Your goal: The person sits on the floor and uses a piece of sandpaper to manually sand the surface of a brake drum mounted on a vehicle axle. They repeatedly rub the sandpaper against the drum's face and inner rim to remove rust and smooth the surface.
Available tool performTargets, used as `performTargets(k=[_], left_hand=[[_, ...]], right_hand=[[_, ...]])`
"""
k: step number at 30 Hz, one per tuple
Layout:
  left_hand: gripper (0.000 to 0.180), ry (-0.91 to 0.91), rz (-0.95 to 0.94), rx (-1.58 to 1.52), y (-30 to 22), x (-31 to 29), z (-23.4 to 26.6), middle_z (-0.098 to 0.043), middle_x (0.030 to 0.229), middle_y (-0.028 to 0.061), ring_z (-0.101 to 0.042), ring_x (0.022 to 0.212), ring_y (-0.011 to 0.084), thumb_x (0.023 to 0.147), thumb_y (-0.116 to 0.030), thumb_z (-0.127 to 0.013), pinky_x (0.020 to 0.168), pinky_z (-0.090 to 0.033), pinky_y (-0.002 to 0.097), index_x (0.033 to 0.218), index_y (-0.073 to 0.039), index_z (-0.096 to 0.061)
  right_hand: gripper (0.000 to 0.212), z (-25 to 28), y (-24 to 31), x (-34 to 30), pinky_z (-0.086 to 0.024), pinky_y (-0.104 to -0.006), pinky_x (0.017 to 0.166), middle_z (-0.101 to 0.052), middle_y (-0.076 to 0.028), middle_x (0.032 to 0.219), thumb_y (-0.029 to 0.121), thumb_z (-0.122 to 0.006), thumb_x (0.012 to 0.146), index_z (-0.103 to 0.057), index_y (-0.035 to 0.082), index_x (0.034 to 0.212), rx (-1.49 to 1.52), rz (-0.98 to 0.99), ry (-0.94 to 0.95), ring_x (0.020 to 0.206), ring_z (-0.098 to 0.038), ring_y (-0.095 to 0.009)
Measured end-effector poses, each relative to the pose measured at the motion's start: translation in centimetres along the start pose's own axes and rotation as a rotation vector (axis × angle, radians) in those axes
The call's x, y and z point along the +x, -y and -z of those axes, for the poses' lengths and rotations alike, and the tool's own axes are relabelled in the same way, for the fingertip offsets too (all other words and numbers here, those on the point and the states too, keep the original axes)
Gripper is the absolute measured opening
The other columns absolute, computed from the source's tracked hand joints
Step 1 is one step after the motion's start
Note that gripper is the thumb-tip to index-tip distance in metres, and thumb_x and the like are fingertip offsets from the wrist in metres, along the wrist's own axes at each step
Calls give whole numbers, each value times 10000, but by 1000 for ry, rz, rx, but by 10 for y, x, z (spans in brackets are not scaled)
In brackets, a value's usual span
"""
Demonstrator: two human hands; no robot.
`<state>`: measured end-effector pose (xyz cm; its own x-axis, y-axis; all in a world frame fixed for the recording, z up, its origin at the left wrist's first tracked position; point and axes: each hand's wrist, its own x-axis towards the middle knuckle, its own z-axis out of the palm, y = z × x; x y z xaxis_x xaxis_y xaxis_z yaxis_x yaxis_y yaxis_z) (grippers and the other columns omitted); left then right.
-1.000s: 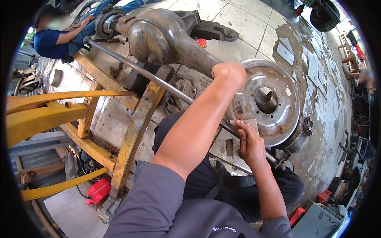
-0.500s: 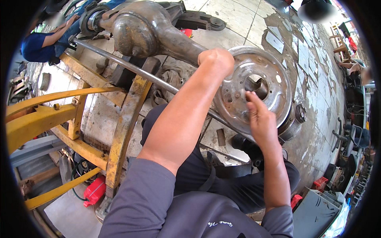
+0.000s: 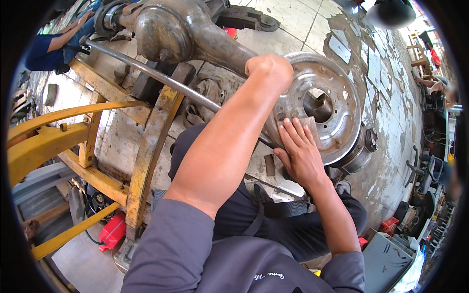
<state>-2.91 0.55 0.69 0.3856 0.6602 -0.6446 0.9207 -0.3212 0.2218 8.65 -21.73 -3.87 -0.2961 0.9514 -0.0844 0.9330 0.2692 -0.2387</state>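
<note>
A round, worn metal brake backing plate (image 3: 344,115) with a hole in its centre sits at the end of a rusty axle housing (image 3: 220,51). My left hand (image 3: 270,68) is closed at the plate's upper left edge, where the axle tube meets it; its fingertips are hidden. Flat on the plate's lower left face lies my right hand (image 3: 299,149), fingers stretched out and slightly apart. Under those fingers is a brownish rectangular piece of sandpaper (image 3: 313,131), pressed against the metal.
A yellow metal frame (image 3: 151,156) stands at the left, with a long steel rod (image 3: 156,75) passing over it. A small dark block (image 3: 270,165) lies on the tiles. Broken tiles (image 3: 339,49) cover the floor beyond. Another person's arm (image 3: 66,36) shows at upper left.
My right hand has gone from curled fingers near the central hole to lying flat, lower and further left, on the sandpaper. My left hand stays at the plate's edge.
</note>
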Motion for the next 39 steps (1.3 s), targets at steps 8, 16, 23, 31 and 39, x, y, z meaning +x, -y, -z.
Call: performTargets(k=[8,16,23,31,39], left_hand=[[367,-7,-15,-29,7,-2,0,-734,1302,108,-701,1205,302,1030,-363,-613,1000,-572,448,1266,-121,-757],[367,-2,-12,-45,4,-1,2,-734,1301,107,-701,1203,299,1031,-367,-616,1002,-570,456,1263,-120,-758],[358,1,-3,-27,1,1,2,-739,1286,103,-706,1190,302,1032,-363,-610,994,-573,456,1252,-127,-764],[348,-10,-20,-26,5,4,-1,-742,1280,94,-710,1180,305,1031,-352,-606,984,-577,457,1244,-129,-767],[349,16,-1,-41,5,-1,3,-741,1286,95,-710,1180,305,1034,-357,-611,988,-575,458,1242,-127,-769]], right_hand=[[580,9,-8,9,-303,-511,1255,-492,-175,1590,369,-633,1030,-545,16,1481,24,71,65,1534,-372,-365],[468,7,-14,6,-317,-495,1257,-521,-166,1570,249,-589,1059,-562,18,1464,17,84,65,1515,-412,-350],[428,1,-15,9,-331,-500,1250,-526,-203,1551,180,-603,1045,-574,3,1433,68,94,0,1510,-415,-367],[406,2,-13,11,-338,-502,1244,-536,-202,1539,156,-611,1032,-591,-13,1400,103,72,14,1499,-429,-377],[409,-1,-11,17,-338,-501,1244,-534,-189,1545,149,-624,1020,-601,-10,1397,120,65,-33,1504,-425,-359]])
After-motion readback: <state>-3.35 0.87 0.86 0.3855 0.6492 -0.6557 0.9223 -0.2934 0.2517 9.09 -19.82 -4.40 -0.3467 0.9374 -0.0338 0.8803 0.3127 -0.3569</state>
